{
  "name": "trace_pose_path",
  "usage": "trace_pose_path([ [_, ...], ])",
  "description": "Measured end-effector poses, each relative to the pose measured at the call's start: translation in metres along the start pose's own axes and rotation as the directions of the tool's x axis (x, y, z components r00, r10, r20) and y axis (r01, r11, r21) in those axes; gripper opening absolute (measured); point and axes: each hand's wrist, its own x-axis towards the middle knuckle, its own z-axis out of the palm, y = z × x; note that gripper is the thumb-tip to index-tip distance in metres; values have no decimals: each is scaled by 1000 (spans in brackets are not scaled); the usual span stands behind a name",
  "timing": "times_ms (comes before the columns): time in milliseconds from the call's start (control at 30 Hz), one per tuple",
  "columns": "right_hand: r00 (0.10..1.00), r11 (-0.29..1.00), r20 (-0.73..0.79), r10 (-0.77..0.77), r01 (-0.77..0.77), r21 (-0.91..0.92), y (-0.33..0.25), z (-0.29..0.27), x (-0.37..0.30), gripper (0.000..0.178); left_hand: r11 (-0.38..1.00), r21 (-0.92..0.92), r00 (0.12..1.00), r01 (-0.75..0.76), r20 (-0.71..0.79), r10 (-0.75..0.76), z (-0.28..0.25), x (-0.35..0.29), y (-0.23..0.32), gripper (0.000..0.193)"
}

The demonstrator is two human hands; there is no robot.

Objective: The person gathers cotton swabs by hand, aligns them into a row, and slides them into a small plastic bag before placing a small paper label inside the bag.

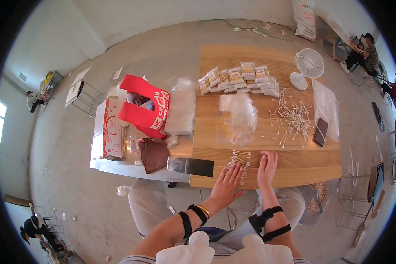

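**Cotton swabs [242, 157] lie under a flat hand at the near side of the table**

The left hand [225, 186] lies on top of the swabs. It is open, with its fingers out flat, and it does not close around them. The swabs sit side by side in a small row on the wood table [301, 167], near the person's own edge. The right hand [267, 169] is on the table just to the right of the row. Its fingers are bent and close together, and I cannot tell if they hold anything. A gold bangle [203, 211] is on the left wrist.

To the left of the row is a flat dark thing [200, 167], and past that a brown pouch [155, 155].

A bit farther off, a dark phone [320, 132] lies on the right, next to a big clear bag [328, 103]. Left of the phone is a messy pile of loose swabs [295, 116]. Small clear bags [240, 114] lie left of that pile. On the far left stand a red bag [158, 108] and a red and white box [113, 132].

Farther back are lots of small packs [236, 78] and a white fan [310, 64].

Way back on the right, another person [368, 55] sits at a table, near a white sack [304, 20].
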Motion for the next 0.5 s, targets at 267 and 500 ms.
trace_pose_path([
  [267,1000,1000,20,12,-12,1,-1,2,0,13,998,-57,998,-9,-55,5,-4,23,-8,91],
  [500,999,999,24,45,-44,-14,-3,-1,0,14,995,-95,996,-15,-85,7,-4,30,-13,94],
])
